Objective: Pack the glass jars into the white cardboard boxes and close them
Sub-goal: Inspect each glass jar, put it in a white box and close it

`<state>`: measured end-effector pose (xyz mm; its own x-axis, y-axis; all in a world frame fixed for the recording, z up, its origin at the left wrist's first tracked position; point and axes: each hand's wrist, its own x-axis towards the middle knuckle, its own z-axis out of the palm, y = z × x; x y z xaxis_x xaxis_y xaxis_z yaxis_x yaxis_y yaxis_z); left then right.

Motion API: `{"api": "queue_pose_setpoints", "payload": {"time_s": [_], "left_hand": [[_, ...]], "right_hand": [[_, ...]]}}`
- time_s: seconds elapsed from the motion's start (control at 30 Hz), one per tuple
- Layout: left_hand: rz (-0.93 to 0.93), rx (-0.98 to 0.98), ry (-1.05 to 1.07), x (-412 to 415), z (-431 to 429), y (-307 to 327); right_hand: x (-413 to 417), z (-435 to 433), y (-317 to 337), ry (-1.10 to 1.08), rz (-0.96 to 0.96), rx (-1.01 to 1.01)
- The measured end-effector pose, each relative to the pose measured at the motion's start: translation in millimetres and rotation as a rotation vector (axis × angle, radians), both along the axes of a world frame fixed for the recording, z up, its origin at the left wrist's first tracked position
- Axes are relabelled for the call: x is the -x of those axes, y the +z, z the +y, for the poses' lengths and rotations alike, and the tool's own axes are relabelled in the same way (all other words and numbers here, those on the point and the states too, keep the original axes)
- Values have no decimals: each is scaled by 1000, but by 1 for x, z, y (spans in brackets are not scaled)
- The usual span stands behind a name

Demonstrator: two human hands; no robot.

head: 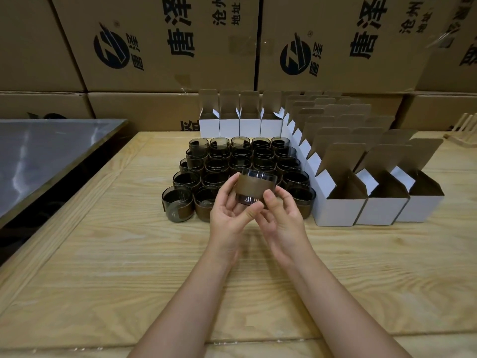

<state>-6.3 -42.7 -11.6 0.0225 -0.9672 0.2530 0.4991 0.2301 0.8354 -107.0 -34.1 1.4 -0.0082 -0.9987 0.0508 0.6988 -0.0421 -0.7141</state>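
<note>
A smoky glass jar with a brown paper band [255, 187] is held above the table between both hands. My left hand [229, 215] grips its left side with thumb and fingers. My right hand [281, 218] pinches its right lower edge. Behind it stand several dark glass jars [216, 166] in rows on the wooden table [103, 254]. White cardboard boxes [335, 210] with open lids stand in rows to the right, and another row of open boxes [229, 125] stands behind the jars.
Large brown shipping cartons [154, 47] form a wall at the back. A grey metal surface [46, 156] lies at the left, beside the table. Light wooden sticks [462, 130] poke in at the far right edge.
</note>
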Motion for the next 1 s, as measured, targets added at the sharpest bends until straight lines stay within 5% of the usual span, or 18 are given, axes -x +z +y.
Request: {"api": "queue_pose_setpoints", "payload": {"time_s": [0.33, 0.67, 1.0], "left_hand": [[31, -98, -111, -3, 5, 4], [-146, -128, -86, -2, 3, 0], [-146, -89, -3, -4, -5, -7]], "right_hand": [[6, -2, 1, 146, -239, -119], [6, -4, -1, 208, -229, -147], [17, -5, 3, -114, 216, -18]]}}
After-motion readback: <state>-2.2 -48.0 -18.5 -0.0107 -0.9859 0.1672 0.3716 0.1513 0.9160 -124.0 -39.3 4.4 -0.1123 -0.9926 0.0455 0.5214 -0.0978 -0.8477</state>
